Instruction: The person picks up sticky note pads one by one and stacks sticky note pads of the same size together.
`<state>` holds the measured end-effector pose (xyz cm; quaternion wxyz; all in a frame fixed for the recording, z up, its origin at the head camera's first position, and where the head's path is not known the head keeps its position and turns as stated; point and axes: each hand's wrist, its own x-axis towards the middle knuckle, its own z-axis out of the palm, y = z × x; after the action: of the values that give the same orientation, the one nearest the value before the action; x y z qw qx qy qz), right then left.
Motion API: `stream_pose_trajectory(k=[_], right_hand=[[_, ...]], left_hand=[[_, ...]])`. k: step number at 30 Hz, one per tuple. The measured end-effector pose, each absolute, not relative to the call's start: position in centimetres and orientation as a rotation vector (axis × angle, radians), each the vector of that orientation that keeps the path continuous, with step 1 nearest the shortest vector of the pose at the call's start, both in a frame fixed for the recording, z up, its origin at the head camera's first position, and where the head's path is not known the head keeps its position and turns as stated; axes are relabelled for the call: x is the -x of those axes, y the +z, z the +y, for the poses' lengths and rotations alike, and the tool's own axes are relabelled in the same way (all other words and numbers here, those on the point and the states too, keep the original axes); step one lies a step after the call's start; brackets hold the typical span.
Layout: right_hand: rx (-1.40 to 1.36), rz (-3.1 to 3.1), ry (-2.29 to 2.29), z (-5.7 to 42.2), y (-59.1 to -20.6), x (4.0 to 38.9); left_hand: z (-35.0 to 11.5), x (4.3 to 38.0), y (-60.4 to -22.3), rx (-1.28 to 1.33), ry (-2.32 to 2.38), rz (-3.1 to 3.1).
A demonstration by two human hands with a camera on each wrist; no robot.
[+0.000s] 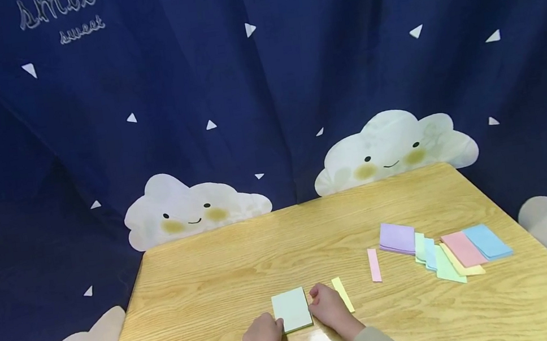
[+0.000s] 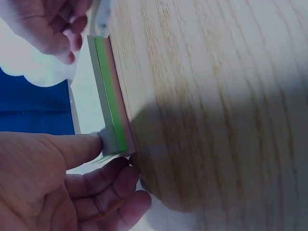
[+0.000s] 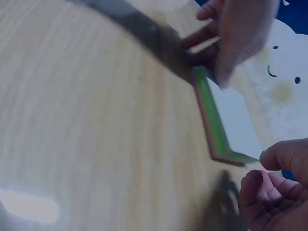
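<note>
A square stack of sticky notes (image 1: pixel 292 309) lies on the wooden table, pale on top with green and pinkish layers along its side (image 2: pixel 111 94). My left hand (image 1: pixel 264 332) grips its near left corner; in the left wrist view the thumb (image 2: pixel 82 148) presses the upper edge and the fingers curl by the lower layers. My right hand (image 1: pixel 330 304) is at the stack's right edge, fingers loosely bent. In the right wrist view its thumb tip (image 3: pixel 270 156) is at the stack's corner, with a gap between thumb and fingers.
A narrow yellow strip (image 1: pixel 343 295) lies just right of my right hand, and a pink strip (image 1: pixel 374 265) farther right. Beyond are a purple pad (image 1: pixel 397 238), overlapping green and yellow notes, a pink pad (image 1: pixel 463 248) and a blue pad (image 1: pixel 488 241). A dark blue curtain (image 1: pixel 221 74) hangs behind.
</note>
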<state>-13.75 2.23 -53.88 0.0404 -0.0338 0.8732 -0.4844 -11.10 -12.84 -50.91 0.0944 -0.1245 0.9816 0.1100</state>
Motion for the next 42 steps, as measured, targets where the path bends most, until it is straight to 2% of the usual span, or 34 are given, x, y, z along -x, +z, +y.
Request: stream_pose_trajectory(k=[15, 42], right_hand=[[-0.095, 2.691, -1.499, 7.2, -51.1, 15.4], [-0.358, 2.729, -1.44, 17.7, -51.4, 16.1]], left_hand=[[-13.0, 11.2, -51.1, 0.385, 0.335, 2.904], [-13.3, 11.3, -51.3, 0.381, 0.366, 2.88]])
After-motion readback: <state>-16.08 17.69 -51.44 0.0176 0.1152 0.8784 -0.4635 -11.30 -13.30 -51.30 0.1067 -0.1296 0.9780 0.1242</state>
